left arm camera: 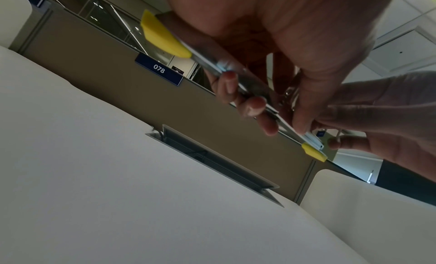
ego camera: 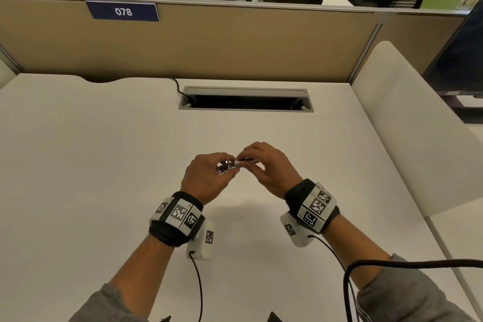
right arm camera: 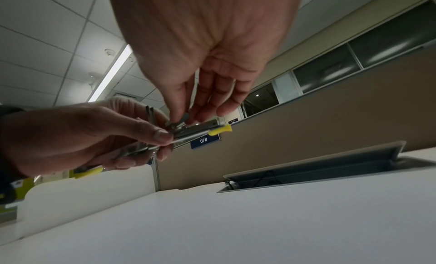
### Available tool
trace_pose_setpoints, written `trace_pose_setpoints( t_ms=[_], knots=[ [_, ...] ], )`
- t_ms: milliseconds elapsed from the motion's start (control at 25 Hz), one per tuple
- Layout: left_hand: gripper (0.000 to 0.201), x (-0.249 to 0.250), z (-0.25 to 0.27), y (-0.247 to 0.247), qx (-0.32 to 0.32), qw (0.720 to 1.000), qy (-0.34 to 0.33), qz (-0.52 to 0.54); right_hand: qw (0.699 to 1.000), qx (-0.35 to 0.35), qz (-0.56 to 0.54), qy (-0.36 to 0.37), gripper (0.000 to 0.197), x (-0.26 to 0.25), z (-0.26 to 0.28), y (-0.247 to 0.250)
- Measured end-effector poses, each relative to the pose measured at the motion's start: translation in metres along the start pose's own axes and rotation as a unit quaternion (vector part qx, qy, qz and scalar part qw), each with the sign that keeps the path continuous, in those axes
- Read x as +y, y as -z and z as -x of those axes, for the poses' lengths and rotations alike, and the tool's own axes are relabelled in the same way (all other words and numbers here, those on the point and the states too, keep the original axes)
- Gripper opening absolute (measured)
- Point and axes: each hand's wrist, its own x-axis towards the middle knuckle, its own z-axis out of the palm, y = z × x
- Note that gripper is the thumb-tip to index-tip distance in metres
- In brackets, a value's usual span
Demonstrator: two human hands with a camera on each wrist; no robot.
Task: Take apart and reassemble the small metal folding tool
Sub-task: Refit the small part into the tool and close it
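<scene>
A small silver metal folding tool (ego camera: 235,164) with yellow plastic tips at both ends hangs in the air above the middle of the white desk. My left hand (ego camera: 209,178) grips one half of the folding tool (left arm camera: 250,85), fingers curled under it and thumb on top. My right hand (ego camera: 264,165) pinches the other half near the hinge with thumb and fingertips. In the right wrist view the folding tool (right arm camera: 193,131) lies between both hands, its yellow tip (right arm camera: 220,130) pointing away, and a small metal part sticks up under the right fingertips (right arm camera: 179,111).
The white desk (ego camera: 104,165) lies under both hands. A grey cable hatch (ego camera: 245,99) stands open at the back of the desk, before a tan partition with a "078" sign (ego camera: 122,11). A white side panel (ego camera: 407,123) borders the right. Cables trail from both wristbands.
</scene>
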Motion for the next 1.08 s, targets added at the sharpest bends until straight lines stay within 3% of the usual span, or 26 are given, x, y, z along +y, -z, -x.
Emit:
trace_pose_setpoints(
  t_ms=[400, 920, 1080],
  knots=[
    [0.028, 0.003, -0.002, 0.006, -0.005, 1.000, -0.022, 0.021, 0.999, -0.023, 0.036, 0.004, 0.018, -0.013, -0.003, 0.010],
    [0.029, 0.006, 0.001, 0.009, 0.020, 0.999, -0.032, 0.019, 0.997, 0.043, 0.065, 0.018, 0.021, -0.016, 0.006, 0.011],
    [0.020, 0.010, 0.002, 0.010, 0.026, 0.999, -0.041, 0.006, 0.993, 0.007, 0.111, 0.041, 0.029, -0.022, 0.015, 0.005]
  ],
)
